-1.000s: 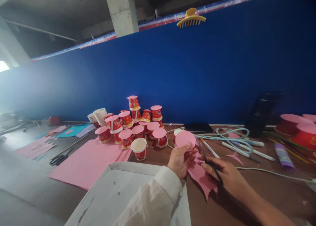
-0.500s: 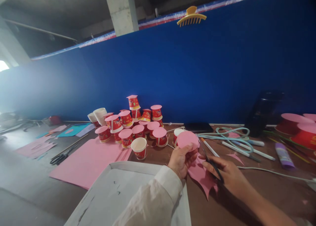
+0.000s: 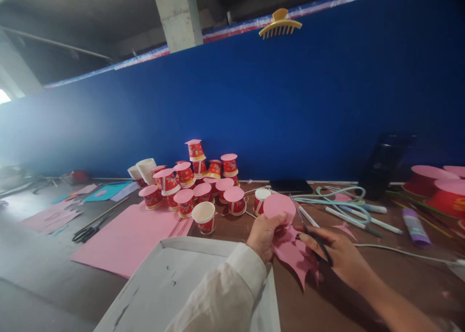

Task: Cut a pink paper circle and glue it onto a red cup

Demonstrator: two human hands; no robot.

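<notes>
Pinched in my left hand (image 3: 266, 235) is a sheet of pink paper (image 3: 295, 254), its lower part ragged and pointed. A rounded pink disc (image 3: 279, 207) stands up above my fingers; whether it is fully cut from the sheet I cannot tell. My right hand (image 3: 336, 252) grips black-handled scissors (image 3: 319, 247), with the blades pointing up along the disc's right edge. Just behind the disc stands a red and white paper cup (image 3: 261, 200). An upright open paper cup (image 3: 204, 218) is left of my left hand.
Several red cups topped with pink discs (image 3: 234, 194) are grouped and stacked at the back. Pink sheets (image 3: 134, 240) and a white tray (image 3: 181, 274) lie left. Cables (image 3: 337, 196), markers, a purple glue stick (image 3: 416, 228) and a dark bottle (image 3: 387, 165) are right.
The disc has turned slightly and shifted right between my fingers, showing more of the cup behind it. My right hand and the scissors have moved slightly right.
</notes>
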